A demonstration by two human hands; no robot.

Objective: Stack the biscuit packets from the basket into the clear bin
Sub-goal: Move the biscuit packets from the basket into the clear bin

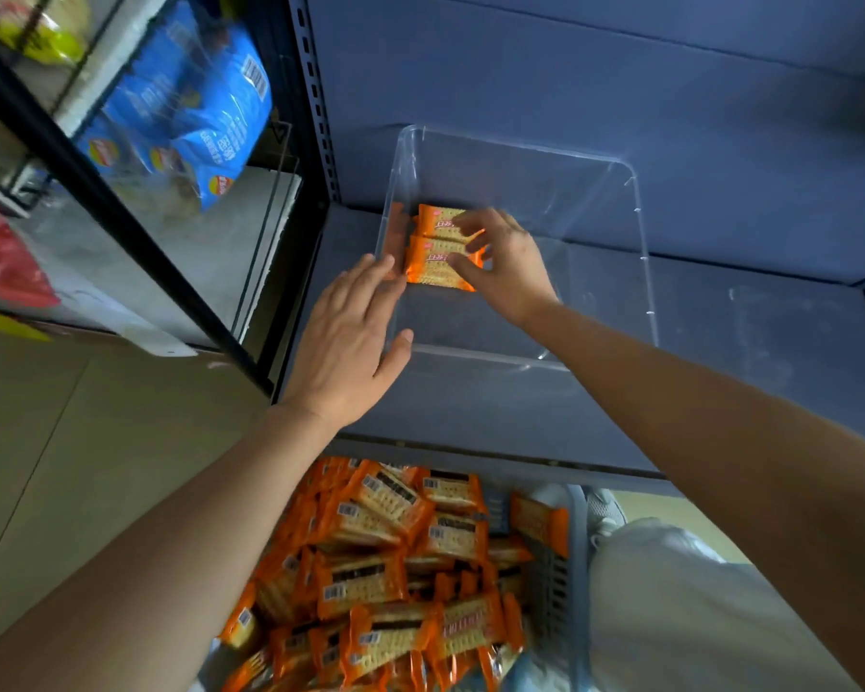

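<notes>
Dim even light, bin rim glare, blurred warped left edge.

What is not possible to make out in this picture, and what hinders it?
Head view: how many orange biscuit packets lie in the clear plastic bin; the right hand covers them.
Head view: the grey plastic basket, cut off by the lower edge.
Head view: print on the blue snack bags, blurred.

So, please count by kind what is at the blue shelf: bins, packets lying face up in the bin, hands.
Clear bin: 1
Packets face up in it: 2, the far packet and the near packet
Hands: 2, the left hand and the right hand
Total: 5
Orange at the bin's left wall may be another packet; I cannot tell.
</notes>
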